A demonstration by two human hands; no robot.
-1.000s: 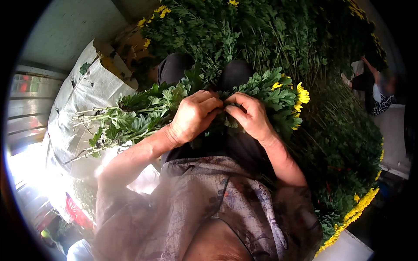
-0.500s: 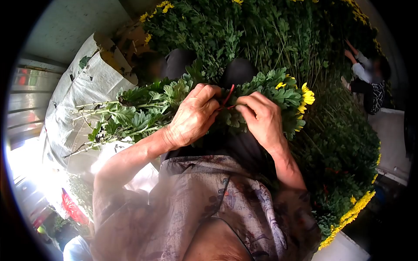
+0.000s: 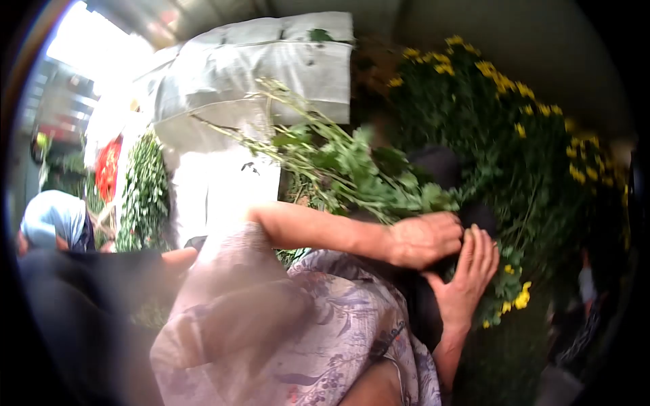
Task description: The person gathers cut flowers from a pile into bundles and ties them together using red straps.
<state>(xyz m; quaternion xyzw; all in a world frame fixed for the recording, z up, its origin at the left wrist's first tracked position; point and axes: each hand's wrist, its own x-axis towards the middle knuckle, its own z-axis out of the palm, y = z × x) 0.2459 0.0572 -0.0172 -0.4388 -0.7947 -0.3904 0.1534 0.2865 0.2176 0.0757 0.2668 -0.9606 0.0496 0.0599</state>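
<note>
A bunch of yellow chrysanthemums (image 3: pixel 365 172) lies across my lap. Its cut stems point to the upper left, and its yellow flower heads (image 3: pixel 521 296) are at the lower right. My left hand (image 3: pixel 426 241) is closed over the middle of the bunch, fingers curled under; what they grip is hidden. Right beside it, my right hand (image 3: pixel 467 274) has its fingers stretched out and its thumb apart, lying against the bunch with fingertips close to the left knuckles. No red tie shows between the hands in this view.
More leafy chrysanthemums (image 3: pixel 487 142) are heaped at the right and far side. A white sheet-covered bundle (image 3: pixel 250 64) stands at the upper left. Nearby on the left are a person in a light blue head covering (image 3: pixel 51 216) and another leafy bundle (image 3: pixel 143 193).
The head view has swung left and tilted, moving my hands rightward in the picture. My right hand has gone from pinching near a red tie to outstretched fingers; the tie is out of sight.
</note>
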